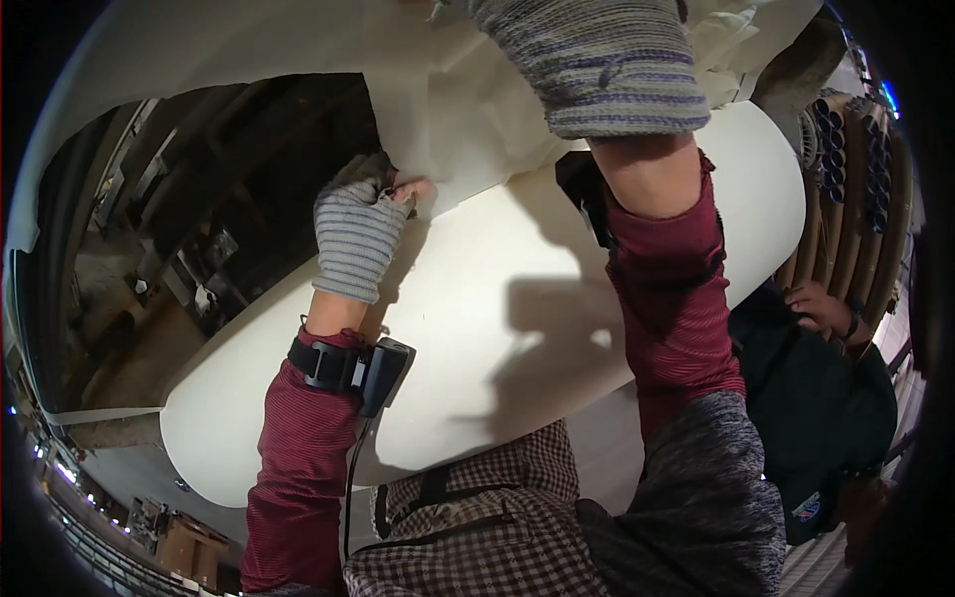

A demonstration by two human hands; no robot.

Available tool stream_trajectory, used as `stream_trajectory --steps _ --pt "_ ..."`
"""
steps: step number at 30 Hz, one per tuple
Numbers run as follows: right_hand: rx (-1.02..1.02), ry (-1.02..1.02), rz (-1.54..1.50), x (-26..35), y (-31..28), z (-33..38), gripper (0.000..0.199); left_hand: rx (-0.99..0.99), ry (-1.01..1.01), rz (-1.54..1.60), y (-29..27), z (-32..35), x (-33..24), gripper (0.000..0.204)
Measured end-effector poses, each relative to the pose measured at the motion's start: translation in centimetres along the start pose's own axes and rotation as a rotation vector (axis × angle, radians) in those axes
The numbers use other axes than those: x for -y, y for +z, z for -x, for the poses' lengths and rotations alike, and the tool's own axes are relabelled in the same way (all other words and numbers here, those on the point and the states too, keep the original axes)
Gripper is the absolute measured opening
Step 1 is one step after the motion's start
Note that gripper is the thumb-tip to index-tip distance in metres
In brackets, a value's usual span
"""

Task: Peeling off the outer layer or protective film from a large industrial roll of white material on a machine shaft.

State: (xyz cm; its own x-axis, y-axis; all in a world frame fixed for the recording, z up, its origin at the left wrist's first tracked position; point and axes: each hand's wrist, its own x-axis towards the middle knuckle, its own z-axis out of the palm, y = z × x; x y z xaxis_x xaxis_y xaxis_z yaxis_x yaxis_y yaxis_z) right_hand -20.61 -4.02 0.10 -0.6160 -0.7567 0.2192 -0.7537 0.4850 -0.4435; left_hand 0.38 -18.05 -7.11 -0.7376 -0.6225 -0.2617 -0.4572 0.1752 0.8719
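A big white roll (pixel 468 328) of paper-like sheet lies across in front of me, and a loose white sheet (pixel 438 119) with a ragged edge spreads beyond it. My left hand (pixel 363 224), in a grey striped knit glove with bare fingertips, is closed at the sheet's edge, thumb against it. Farther off, my right hand (pixel 607 70) in a matching glove reaches over the sheet at the top of the view. Its fingers are cut off or hidden, so their grip does not show. Crumpled white sheet (pixel 724 45) is bunched beside it.
At the right a person in a dark top (pixel 821 418) stands close to the roll's end. Several brown cardboard tubes (pixel 856 229) are stacked behind them. Dark machinery (pixel 199 229) shows through an opening at the left. Cardboard boxes (pixel 189 552) are at the lower left.
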Motion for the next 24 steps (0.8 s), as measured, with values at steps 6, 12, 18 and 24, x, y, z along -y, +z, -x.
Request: stream_trajectory --steps 6,12,18,24 --pt "0.028 0.072 -0.022 -0.6 -1.2 1.7 0.02 -0.066 -0.044 -0.05 0.0 -0.7 -0.2 0.014" --pt "0.045 0.142 -0.038 -0.8 -2.6 3.2 0.021 0.078 -0.396 0.182 -1.0 -2.8 -2.3 0.028" --pt "0.038 0.188 -0.074 -2.5 -4.6 3.1 0.023 0.273 -0.476 -0.142 -2.0 -5.4 -1.7 0.031" --pt "0.0 0.214 -0.114 -6.5 -7.5 0.8 0.024 0.083 -0.493 0.256 -8.4 -5.4 -3.8 0.026"
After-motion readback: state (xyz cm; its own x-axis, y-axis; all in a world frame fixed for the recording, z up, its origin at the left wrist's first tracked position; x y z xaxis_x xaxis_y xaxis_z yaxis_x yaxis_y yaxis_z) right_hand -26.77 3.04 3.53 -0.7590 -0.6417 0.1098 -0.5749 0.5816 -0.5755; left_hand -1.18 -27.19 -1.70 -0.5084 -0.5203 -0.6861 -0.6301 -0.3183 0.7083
